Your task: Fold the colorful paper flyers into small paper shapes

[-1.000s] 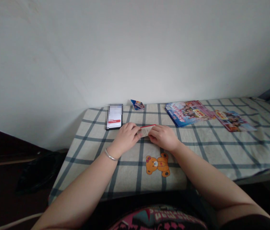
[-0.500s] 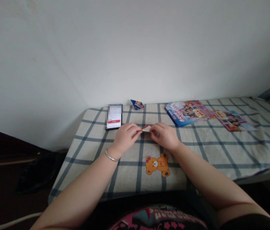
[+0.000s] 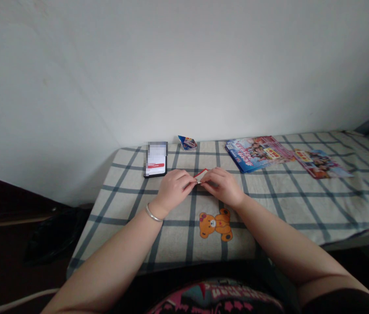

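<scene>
A small folded piece of paper (image 3: 201,175), pale with a red edge, is pinched between my two hands just above the checked cloth. My left hand (image 3: 177,189), below a silver bangle (image 3: 153,213), grips its left side with closed fingertips. On the other side, my right hand (image 3: 223,186) pinches the paper between thumb and fingers. The fingertips nearly meet, so much of the paper is hidden. Beyond the hands, near the wall, stands a folded blue printed paper shape (image 3: 187,143).
A phone (image 3: 156,159) with a lit screen lies left of the hands. Several printed flyers (image 3: 253,152) lie stacked at the right, with another flyer (image 3: 322,164) beside them. The checked tablecloth (image 3: 171,244) carries a bear picture (image 3: 215,225). A wall (image 3: 184,69) rises behind.
My fingertips have come closer together and slightly nearer my body. More of the paper's pale face and red edge now shows beyond them. The phone and flyers stay put.
</scene>
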